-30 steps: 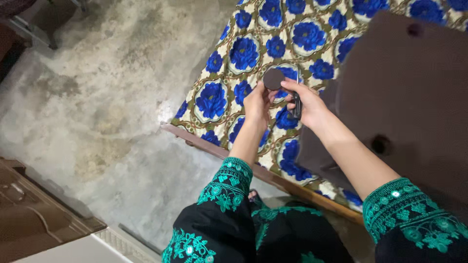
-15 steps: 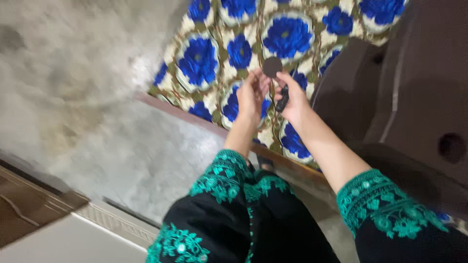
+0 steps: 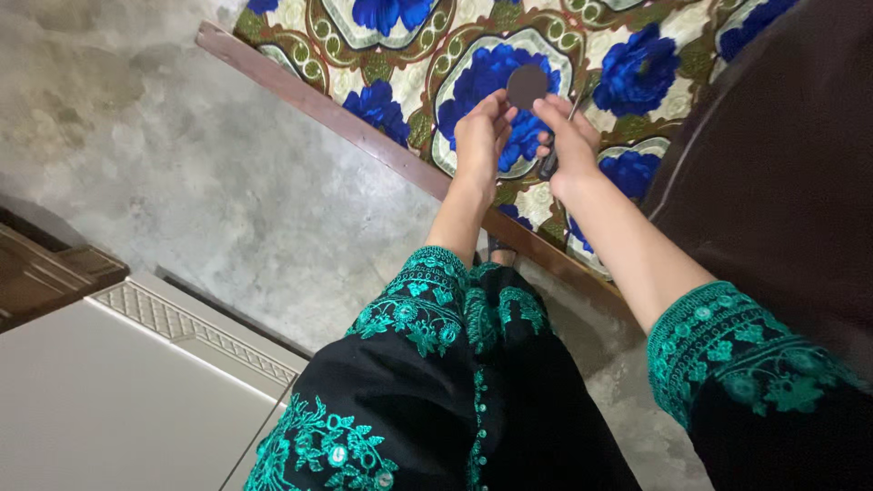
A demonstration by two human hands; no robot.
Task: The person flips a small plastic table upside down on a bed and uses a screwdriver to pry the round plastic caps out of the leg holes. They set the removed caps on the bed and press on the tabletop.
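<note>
A small dark round disc (image 3: 526, 85) is pinched between the fingertips of my left hand (image 3: 479, 136) and my right hand (image 3: 566, 136). My right hand also grips a thin dark tool, likely scissors (image 3: 551, 162), whose shape is mostly hidden by the fingers. Both hands are raised over a bed covered with a blue-flowered cloth (image 3: 400, 55). My sleeves are black with green embroidery.
A wooden bed rail (image 3: 309, 95) runs diagonally under the hands. Dark brown fabric (image 3: 782, 164) lies on the bed at right. Grey concrete floor (image 3: 182, 173) spreads to the left, with a white embossed surface (image 3: 109, 391) and a wooden edge (image 3: 55, 273) at lower left.
The view has shifted down and left, so the hands and disc sit higher in frame. Both hands keep hold of the disc; the grip looks the same.
</note>
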